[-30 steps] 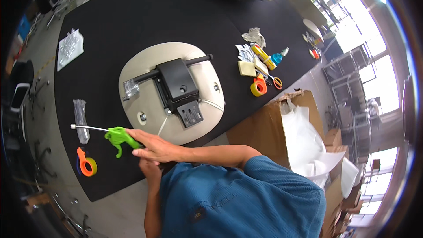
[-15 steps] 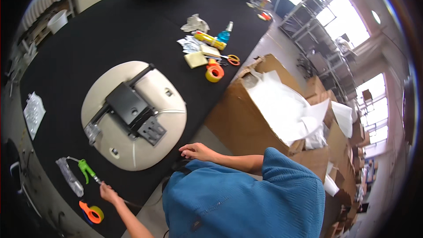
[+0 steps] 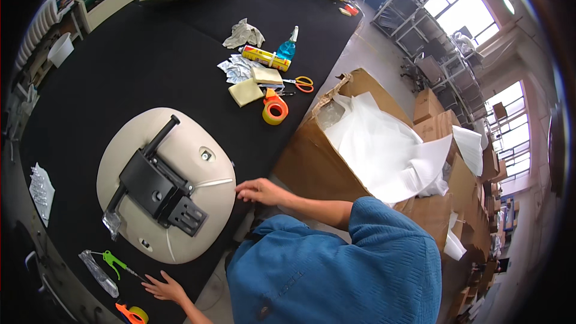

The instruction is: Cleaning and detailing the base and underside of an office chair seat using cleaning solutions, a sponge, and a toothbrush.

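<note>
A cream rounded seat shell [image 3: 210,135] lies on the black-covered table with a black metal mechanism [image 3: 150,183] and two bars across it. My right hand [image 3: 259,192] is at the shell's near right edge, its fingers stretched loosely toward the rim; whether they touch it is unclear. My left hand [image 3: 165,288] rests open and spread on the cloth below the shell, its fingers by the metal end of a green air blow gun [image 3: 114,262]. Beside the gun lies a clear plastic sleeve [image 3: 100,275]. An orange tape dispenser [image 3: 131,314] sits near the table's lower edge.
Farther up the table are a yellow tube [image 3: 267,58], a blue spray bottle [image 3: 288,47], sponges [image 3: 245,93], scissors [image 3: 304,84] and another tape dispenser [image 3: 275,111]. A large carton [image 3: 324,159] with white foam sheets stands right of the table. Bubble wrap [image 3: 41,192] lies far left.
My left hand has let go of the blow gun's hose end and spread its fingers. My right hand has come up to the shell's edge. The whole view has shifted.
</note>
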`<state>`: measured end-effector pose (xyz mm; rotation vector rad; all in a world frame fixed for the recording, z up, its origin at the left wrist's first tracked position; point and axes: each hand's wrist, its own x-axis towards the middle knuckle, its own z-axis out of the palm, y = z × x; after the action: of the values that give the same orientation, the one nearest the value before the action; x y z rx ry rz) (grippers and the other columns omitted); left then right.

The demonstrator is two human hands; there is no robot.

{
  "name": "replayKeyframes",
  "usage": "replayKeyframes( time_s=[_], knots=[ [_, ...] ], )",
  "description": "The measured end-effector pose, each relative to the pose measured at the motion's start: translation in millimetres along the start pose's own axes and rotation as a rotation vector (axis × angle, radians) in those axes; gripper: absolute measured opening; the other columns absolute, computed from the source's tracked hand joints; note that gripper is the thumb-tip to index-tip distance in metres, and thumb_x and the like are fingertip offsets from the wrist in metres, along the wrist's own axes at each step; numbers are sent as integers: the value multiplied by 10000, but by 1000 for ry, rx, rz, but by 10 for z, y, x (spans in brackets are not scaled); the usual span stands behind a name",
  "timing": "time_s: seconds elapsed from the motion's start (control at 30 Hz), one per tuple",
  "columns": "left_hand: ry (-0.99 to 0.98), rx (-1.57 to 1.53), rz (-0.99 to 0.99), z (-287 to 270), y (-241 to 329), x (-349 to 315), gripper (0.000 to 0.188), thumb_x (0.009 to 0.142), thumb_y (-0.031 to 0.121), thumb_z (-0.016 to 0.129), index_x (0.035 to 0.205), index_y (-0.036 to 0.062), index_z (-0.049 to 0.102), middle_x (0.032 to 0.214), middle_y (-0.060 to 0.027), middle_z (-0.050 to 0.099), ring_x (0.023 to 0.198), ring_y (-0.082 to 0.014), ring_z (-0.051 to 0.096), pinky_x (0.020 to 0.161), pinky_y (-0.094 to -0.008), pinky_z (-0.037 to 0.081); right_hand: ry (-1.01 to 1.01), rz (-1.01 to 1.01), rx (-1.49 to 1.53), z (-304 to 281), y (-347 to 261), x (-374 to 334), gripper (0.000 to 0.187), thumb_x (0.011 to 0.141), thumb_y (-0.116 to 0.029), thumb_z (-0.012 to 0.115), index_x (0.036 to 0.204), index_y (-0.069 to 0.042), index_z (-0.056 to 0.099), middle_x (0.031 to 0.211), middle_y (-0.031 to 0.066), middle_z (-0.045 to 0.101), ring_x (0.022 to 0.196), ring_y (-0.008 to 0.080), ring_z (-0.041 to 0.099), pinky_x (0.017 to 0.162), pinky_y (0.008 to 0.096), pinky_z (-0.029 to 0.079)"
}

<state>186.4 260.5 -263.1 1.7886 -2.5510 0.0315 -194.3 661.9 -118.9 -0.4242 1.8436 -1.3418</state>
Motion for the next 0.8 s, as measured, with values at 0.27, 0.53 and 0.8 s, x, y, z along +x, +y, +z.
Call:
replayKeyframes(
  time_s=[0.27,0.53,0.8],
  knots=[
    [76,-75,-94,-161,747,-1292,824,1076,592,601,1728,147,363,1782,-272,252,1628,-505,263,1249,-669,308,212,-121,-2,-2221,-234,894,365,1108,-238,663,1409,-35,693,1126,65,796,970,116,731,835,284,591],
    [107,-414,15,-851,2141,-2411,424,1087,277,689,1396,-13,689,1484,-274,607,1325,-415,631,1076,-525,523,579,-480,-861,-3848,-73,2076,563,893,-171,777,1438,-64,684,1397,148,721,1291,336,682,1142,465,510],
    [-35,-803,-63,-1814,3522,-2217,221,1085,121,659,1156,-52,776,963,-161,754,858,-266,744,783,-369,601,524,-325,-760,-4297,-229,2474,469,958,-175,693,1414,-67,680,1194,188,783,1151,333,756,1039,454,562]
  ],
)
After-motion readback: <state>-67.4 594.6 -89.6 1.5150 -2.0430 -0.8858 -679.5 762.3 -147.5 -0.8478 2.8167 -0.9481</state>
